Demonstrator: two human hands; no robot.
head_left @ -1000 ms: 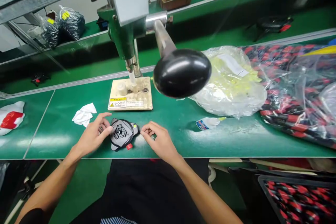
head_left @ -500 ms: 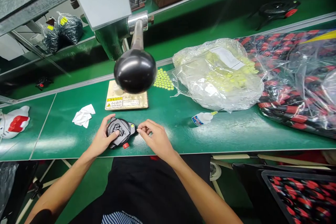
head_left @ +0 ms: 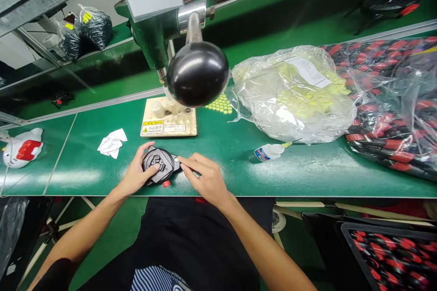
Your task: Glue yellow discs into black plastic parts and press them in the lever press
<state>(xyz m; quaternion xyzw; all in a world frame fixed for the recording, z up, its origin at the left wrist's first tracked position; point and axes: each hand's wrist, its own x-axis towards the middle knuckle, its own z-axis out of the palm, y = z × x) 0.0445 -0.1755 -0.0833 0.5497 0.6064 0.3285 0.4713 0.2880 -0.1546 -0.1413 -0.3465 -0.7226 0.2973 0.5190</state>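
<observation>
My left hand [head_left: 136, 173] holds a round black-and-grey plastic base [head_left: 164, 168] on the bench, its thumb across the middle of the grey face. A red knob [head_left: 166, 183] sticks out on the near side. The base has a narrow tab on the right with a small round pale-yellow bubble level [head_left: 176, 159] in it. My right hand [head_left: 206, 177] is at this tab, index fingertip at the level, thumb just below, other fingers curled. Whether anything small is pinched there is hidden. Behind the base stands a press plate [head_left: 170, 118] with a warning label.
The press's black ball handle [head_left: 198, 74] hangs over the plate. Rows of yellow-green levels [head_left: 220, 104] lie beside a clear bag [head_left: 290, 100] of more. A small glue bottle [head_left: 269, 152], crumpled tissue [head_left: 112, 142], cat-shaped object [head_left: 23, 149] and bag of red-black parts [head_left: 392, 136] are on the bench.
My right fingertips have moved from the end of the tab up and onto it, at the bubble level. My left hand keeps its hold. The whole view has shifted slightly.
</observation>
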